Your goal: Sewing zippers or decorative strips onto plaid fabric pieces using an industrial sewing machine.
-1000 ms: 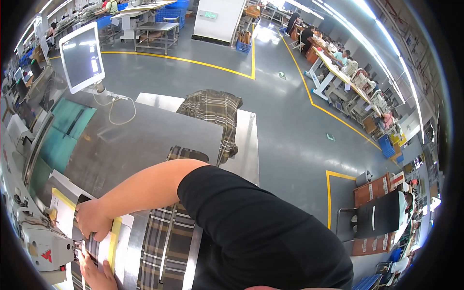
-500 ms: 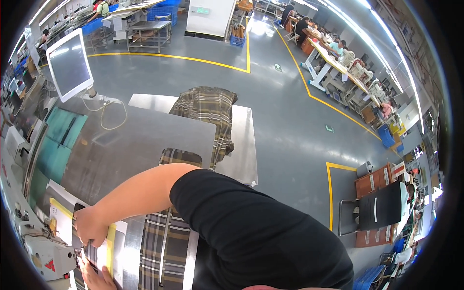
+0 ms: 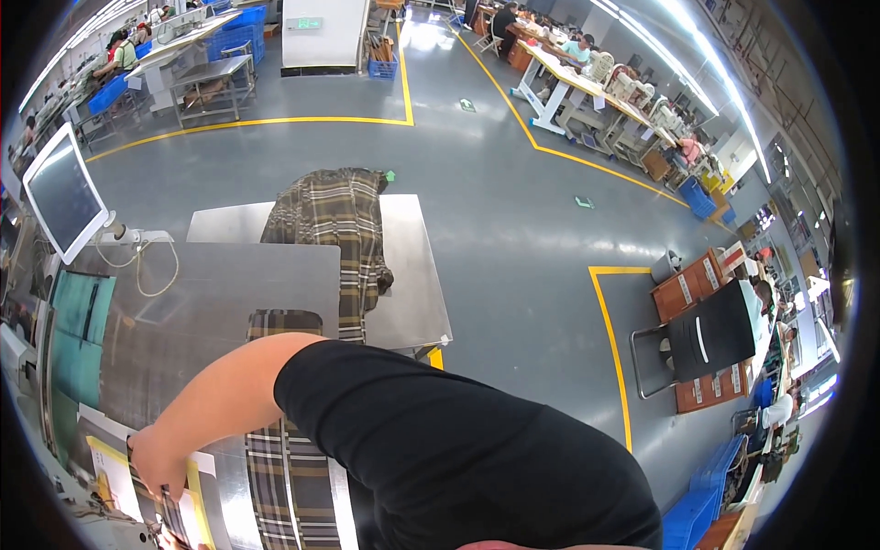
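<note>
My right hand [image 3: 158, 466] reaches in at the lower left, its bare forearm coming out of a black sleeve. Its fingers close down on a narrow dark plaid strip of fabric [image 3: 172, 519], which lies between pale, yellow-edged sheets [image 3: 198, 500]. At the lower edge, only a little of my left hand [image 3: 170, 542] shows beside the strip, and its fingers are mostly cut off. Close to both hands is part of a white sewing machine [image 3: 115, 529]. Longer plaid fabric pieces [image 3: 266, 477] lie on the metal surface to the right of the hands, partly covered by my arm.
A brown-grey work plate [image 3: 229, 284] extends ahead, with a monitor [image 3: 66, 194] at its left. Plaid garments [image 3: 321, 215] drape over a metal table [image 3: 408, 266]. A black chair [image 3: 710, 335] stands by a desk at right. Other people work at distant benches.
The whole view has swung right, so the table and monitor sit farther left. My left hand has mostly dropped out of the picture. My right hand stays at the plaid strip.
</note>
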Demonstrator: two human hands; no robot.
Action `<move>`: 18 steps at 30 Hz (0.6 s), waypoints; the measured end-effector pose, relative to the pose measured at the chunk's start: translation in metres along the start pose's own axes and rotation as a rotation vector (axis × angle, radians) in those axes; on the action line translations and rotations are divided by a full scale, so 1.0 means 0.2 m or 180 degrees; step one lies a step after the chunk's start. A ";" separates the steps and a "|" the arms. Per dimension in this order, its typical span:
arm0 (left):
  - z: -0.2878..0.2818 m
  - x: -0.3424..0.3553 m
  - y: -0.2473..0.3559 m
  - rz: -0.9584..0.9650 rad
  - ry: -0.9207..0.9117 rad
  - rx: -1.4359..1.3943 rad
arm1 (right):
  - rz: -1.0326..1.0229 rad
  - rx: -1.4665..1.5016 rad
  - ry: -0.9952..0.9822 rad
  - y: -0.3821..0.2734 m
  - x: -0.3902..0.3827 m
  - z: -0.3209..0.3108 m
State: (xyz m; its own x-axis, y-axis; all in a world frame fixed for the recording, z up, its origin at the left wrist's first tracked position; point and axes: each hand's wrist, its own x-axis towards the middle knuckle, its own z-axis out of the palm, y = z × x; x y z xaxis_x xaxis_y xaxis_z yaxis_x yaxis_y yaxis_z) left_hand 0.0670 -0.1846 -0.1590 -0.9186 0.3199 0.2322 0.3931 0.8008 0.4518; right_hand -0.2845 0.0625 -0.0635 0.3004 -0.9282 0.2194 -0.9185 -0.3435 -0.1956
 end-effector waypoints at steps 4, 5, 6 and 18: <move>-0.05 0.23 0.41 -0.0746 0.0199 0.0790 | 0.0363 0.0088 -0.0171 0.08 -0.15 -0.05; -0.07 0.33 0.52 -0.0888 0.0243 0.0970 | 0.0413 0.0137 -0.0021 0.12 -0.22 -0.04; -0.11 0.33 0.62 -0.1104 0.0307 0.1194 | 0.0387 0.0136 -0.0010 0.13 -0.23 -0.03; -0.22 -0.09 1.08 -0.2853 0.0335 0.1430 | 0.0763 0.0168 0.0211 0.28 -0.50 -0.23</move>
State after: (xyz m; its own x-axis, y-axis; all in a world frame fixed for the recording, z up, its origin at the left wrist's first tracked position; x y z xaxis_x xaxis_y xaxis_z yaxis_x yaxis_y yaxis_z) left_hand 0.1699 -0.0405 -0.0278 -0.8510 -0.5227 0.0508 -0.5127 0.8478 0.1355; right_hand -0.3789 0.1433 -0.0525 0.0566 -0.9733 0.2226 -0.9463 -0.1234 -0.2989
